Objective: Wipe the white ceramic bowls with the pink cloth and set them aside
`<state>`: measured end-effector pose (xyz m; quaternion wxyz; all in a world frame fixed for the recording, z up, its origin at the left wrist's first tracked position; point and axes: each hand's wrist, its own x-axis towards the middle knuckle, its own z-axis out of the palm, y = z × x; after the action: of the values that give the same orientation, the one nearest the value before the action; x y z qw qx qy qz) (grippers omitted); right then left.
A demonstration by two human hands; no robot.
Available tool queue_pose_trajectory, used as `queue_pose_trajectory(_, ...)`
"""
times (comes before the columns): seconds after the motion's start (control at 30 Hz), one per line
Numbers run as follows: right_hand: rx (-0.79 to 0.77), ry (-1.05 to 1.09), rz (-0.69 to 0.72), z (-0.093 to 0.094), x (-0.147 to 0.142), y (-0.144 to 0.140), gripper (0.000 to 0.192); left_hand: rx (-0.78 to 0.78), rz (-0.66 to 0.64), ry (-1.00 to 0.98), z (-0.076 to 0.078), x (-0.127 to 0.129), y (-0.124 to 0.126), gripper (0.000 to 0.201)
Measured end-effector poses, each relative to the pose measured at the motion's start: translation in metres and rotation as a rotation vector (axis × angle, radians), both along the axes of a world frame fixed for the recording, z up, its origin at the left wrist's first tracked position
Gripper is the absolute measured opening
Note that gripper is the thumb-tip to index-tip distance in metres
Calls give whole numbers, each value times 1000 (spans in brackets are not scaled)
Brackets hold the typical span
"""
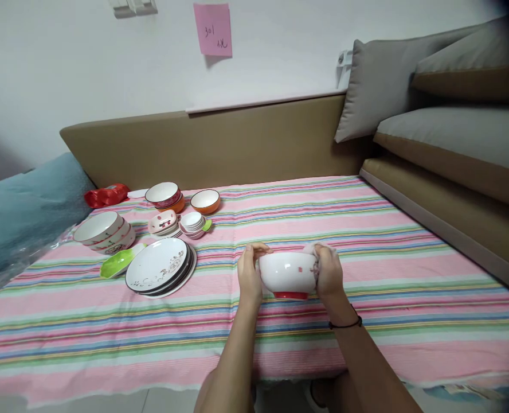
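Both hands held a white bowl (288, 274) with a red foot above the striped cloth (366, 241) that covered the worktop. The left hand (249, 274) was curled against the bowl's left side, thumb hooked over the rim. The right hand (329, 271) was clasped on the bowl's right side with a pale rag (313, 250) bunched between its fingers and the rim; a dark band (345, 324) sat on that wrist. The bowl stood upright, near the front middle of the cloth, and whether its foot touched the cloth could not be told.

To the left of the hands, well apart from the bowl, lay a stack of white plates (160, 266) with a brown pattern, the lower ones dark-rimmed. A green leaf-shaped dish (117, 263) lay just beside the plates on their left. Behind it stood a stack of white bowls (106, 230) with red-lined rims. Farther back were a stack of small pink-and-white dishes (163, 222), a stack of small white cups (192, 222), an orange bowl (205, 201) with a white inside, and a red-and-orange bowl stack (165, 195). A red plastic bag (106, 195) lay at the far left corner of the cloth, beside a teal blanket (26, 201).

A tan sofa back (220, 143) ran behind the worktop, with grey cushions (379, 86) on the right. A pink paper note (213, 28) was stuck to the white wall.
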<state>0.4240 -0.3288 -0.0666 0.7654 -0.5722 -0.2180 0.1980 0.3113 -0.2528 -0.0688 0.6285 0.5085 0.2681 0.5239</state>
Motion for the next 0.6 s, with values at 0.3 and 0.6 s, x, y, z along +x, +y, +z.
queue_pose_trajectory(0.3, -266, -590, 130, -15, -22, 7, 36, 122, 113, 503, -3, -6, -5, 60)
queue_pose_trajectory(0.6, 69, 56, 265, -3, -9, 8, 30, -387, 3, -113, -1, -8, 11, 55)
